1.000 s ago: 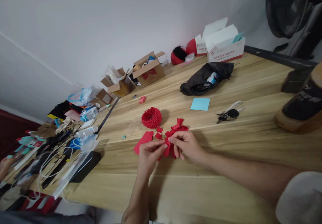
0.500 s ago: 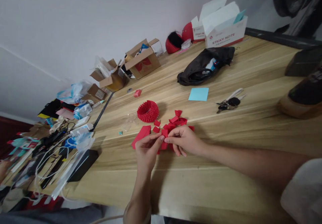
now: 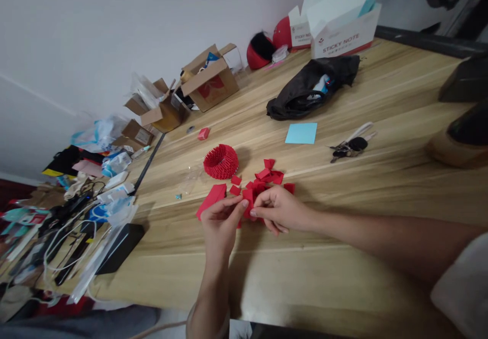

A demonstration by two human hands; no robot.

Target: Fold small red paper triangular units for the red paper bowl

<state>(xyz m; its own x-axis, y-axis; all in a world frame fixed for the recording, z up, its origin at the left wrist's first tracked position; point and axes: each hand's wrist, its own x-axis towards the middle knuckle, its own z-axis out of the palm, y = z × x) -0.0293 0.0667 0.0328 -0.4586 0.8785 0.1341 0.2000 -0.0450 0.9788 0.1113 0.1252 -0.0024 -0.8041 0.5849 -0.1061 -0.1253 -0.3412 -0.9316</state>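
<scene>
Between both hands is a small piece of red paper [image 3: 247, 196], held above the table. My left hand [image 3: 224, 218] pinches its left side between thumb and fingers. The thumb and forefinger of my right hand [image 3: 277, 209] close on its lower right side, the other fingers curled below. Behind the hands lies a loose pile of folded red paper pieces [image 3: 270, 175], partly covered by my right hand. A flat stack of red paper [image 3: 213, 197] is beside my left hand. Farther back stands a round red bowl-shaped form [image 3: 221, 161] made of many small folded points.
A light-blue sticky note [image 3: 301, 133], keys [image 3: 349, 148] and a black plastic bag [image 3: 305, 92] lie beyond the hands. Cardboard boxes [image 3: 211, 85] and a sticky-note box [image 3: 345, 31] stand along the wall. Cables and a black box [image 3: 121, 247] crowd the left.
My hands have drawn slightly apart at the red paper, which now shows more of its face. The view has shifted a little, so the table things appear higher and mostly farther left.
</scene>
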